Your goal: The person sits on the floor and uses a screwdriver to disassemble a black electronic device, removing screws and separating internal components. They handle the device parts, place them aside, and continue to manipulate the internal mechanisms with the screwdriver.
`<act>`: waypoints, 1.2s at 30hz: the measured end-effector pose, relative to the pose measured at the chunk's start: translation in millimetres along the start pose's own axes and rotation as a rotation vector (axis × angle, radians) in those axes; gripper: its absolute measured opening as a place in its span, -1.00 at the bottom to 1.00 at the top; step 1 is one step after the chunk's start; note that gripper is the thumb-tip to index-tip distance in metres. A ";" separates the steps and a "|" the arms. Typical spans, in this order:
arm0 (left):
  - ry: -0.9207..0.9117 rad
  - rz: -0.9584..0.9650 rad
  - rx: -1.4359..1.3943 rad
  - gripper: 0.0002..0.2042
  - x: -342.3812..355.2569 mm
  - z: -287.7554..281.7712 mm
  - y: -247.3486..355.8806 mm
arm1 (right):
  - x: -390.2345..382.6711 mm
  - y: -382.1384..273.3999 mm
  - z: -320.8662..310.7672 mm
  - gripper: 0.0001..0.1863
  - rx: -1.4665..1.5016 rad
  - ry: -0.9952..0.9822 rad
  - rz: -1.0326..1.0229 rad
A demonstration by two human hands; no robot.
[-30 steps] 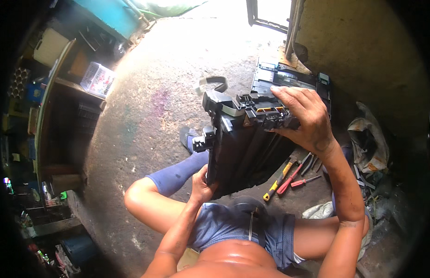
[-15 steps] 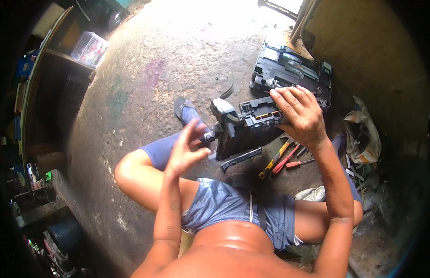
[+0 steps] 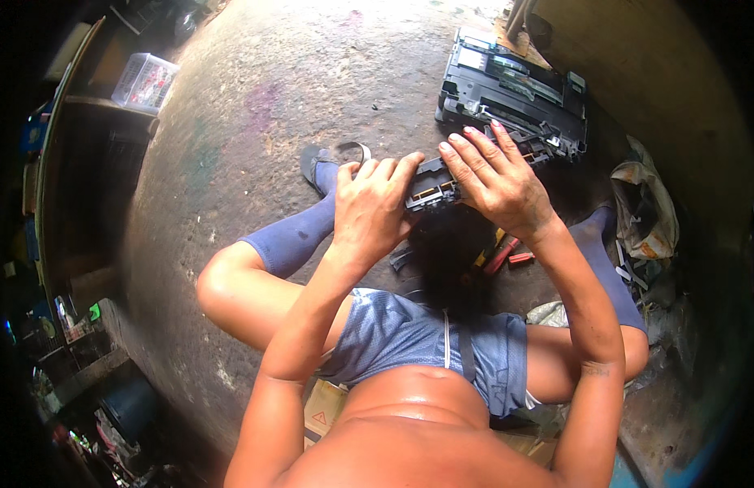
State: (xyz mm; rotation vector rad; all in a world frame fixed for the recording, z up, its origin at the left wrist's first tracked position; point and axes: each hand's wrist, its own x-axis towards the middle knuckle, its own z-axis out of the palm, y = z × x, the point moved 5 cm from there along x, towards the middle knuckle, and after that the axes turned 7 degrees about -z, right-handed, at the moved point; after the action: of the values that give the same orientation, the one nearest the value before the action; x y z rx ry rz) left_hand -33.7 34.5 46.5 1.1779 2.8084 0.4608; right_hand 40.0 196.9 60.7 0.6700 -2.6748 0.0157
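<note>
A long black plastic printer frame (image 3: 433, 186), with slots and an orange strip along it, hangs level above my lap. My left hand (image 3: 375, 203) wraps round its left end, thumb below and fingers on top. Over its middle and right part lies my right hand (image 3: 497, 179), fingers straight and close together; the thumb is hidden. Much of the frame is out of sight under both hands. Beneath it, red and yellow-handled screwdrivers (image 3: 497, 259) lie on the floor, partly hidden by a dark shape.
A larger grey-black printer chassis (image 3: 507, 81) rests on the floor ahead to the right. A whitish sack (image 3: 644, 213) lies by the right wall. At the far left stand a shelf and a white plastic basket (image 3: 145, 84). My bent legs flank the work.
My left hand was spread and apart from the part; now it grips the left end. The frame has moved up, and my right hand has shifted slightly left.
</note>
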 end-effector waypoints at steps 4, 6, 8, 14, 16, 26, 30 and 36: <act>0.043 -0.030 -0.065 -0.28 -7.2 2.7 2.1 | -1.4 -0.3 3.8 -0.41 -0.042 0.024 -0.042; 0.085 -0.021 -0.085 -0.29 -11.9 2.1 0.1 | 0.2 -2.3 3.0 -0.43 -0.029 0.013 -0.062; 0.090 -0.017 -0.093 -0.30 -13.6 1.5 -1.5 | 1.8 -3.4 0.3 -0.42 -0.011 0.003 -0.062; 0.073 -0.058 -0.107 -0.32 -20.5 0.9 2.0 | -0.6 -4.2 1.8 -0.37 -0.029 -0.015 -0.128; 0.086 -0.055 -0.125 -0.32 -20.5 1.4 3.4 | -0.7 -3.0 -1.8 -0.38 -0.003 -0.026 -0.139; 0.080 -0.057 -0.091 -0.31 -8.5 7.4 -7.9 | 2.4 -1.4 5.5 -0.15 0.112 -0.067 0.046; 0.071 -0.017 -0.116 -0.28 5.3 7.7 -14.3 | -7.1 -2.5 6.1 -0.15 0.114 0.129 0.138; 0.038 -0.100 -0.275 -0.29 10.5 4.5 -57.6 | -76.0 -12.2 35.6 -0.79 0.304 0.522 0.368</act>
State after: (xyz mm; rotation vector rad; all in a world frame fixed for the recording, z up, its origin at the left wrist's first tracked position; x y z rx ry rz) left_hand -79.9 4.7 25.8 0.9783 2.7051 0.8370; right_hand 94.6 216.8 -1.1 0.2016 -2.2576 0.6170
